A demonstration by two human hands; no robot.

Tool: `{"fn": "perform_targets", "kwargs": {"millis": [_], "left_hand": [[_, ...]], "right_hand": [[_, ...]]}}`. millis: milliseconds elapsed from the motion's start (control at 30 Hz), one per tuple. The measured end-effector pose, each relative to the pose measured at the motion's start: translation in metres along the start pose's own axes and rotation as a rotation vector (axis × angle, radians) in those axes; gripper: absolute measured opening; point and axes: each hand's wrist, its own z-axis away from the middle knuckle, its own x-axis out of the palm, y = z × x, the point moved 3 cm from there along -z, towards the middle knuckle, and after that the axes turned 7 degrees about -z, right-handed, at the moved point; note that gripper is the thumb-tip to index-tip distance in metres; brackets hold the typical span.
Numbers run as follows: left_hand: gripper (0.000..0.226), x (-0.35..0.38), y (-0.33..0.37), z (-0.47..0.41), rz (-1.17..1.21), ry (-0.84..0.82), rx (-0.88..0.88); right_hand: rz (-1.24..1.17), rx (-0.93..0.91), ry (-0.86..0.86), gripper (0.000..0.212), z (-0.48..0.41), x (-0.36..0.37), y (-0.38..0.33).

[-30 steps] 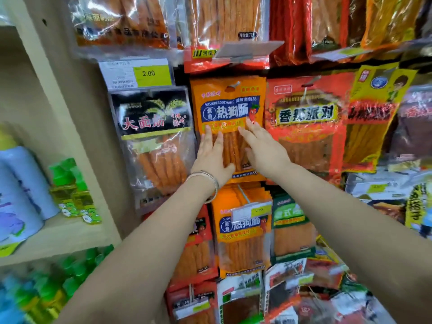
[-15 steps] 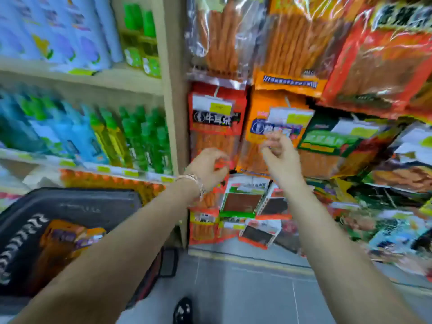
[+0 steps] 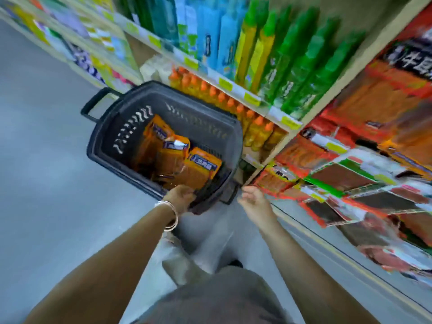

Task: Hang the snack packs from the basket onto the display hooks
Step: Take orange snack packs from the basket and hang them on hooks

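the left hand [image 3: 181,195] reached over the near rim of the dark basket [image 3: 210,127], its grip blurred, seemingly touching no pack. the right hand [image 3: 253,198] hung loosely spread just beside the basket. orange snack packs [image 3: 177,155] lay inside, on the floor below the shelves [image 3: 233,86].

left hand [image 3: 181,197] at basket [image 3: 109,127] rim, orange snack packs [image 3: 177,157] inside.

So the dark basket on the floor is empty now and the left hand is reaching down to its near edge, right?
Not empty. The head view shows the basket holding several orange snack packs. The rest holds: the basket sits on the floor, and the left hand reaches down to its near edge.
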Motion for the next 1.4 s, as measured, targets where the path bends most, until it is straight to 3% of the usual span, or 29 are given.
{"fn": "perform_targets", "kwargs": {"millis": [133,233,367,667,833,1100,1200,1333,1400], "left_hand": [[0.029,-0.064,-0.039,-0.046,0.261,-0.089,-0.167],[0.016,-0.102,-0.053,-0.088,0.502,-0.115,-0.305],[0.018,-0.132,-0.058,-0.15,0.579,-0.191,-0.376],[0.031,-0.113,-0.087,-0.271,0.288,-0.338,-0.398],[0.015,-0.092,-0.099,-0.285,0.112,-0.414,-0.311],[0.025,-0.097,-0.107,-0.292,0.154,-0.364,-0.263],[0.026,-0.098,-0.107,-0.294,0.119,-0.369,-0.256],[0.022,-0.099,-0.111,-0.292,0.099,-0.342,-0.257],[0.021,-0.099,-0.112,-0.294,0.077,-0.334,-0.247]], "right_hand": [[0.016,0.112,-0.048,0.033,-0.031,0.077,-0.018],[0.015,0.176,-0.067,0.028,-0.063,0.124,-0.032],[0.017,0.284,-0.145,0.026,-0.116,0.175,-0.032],[0.003,0.676,0.021,0.039,-0.221,0.225,0.076],[-0.064,0.705,0.225,0.012,-0.251,0.226,0.129],[-0.324,0.846,0.383,0.071,-0.278,0.244,0.167],[-0.205,0.935,0.396,0.085,-0.28,0.249,0.169],[-0.157,0.884,0.42,0.092,-0.287,0.244,0.178],[-0.176,0.834,0.437,0.083,-0.289,0.242,0.179]]}}
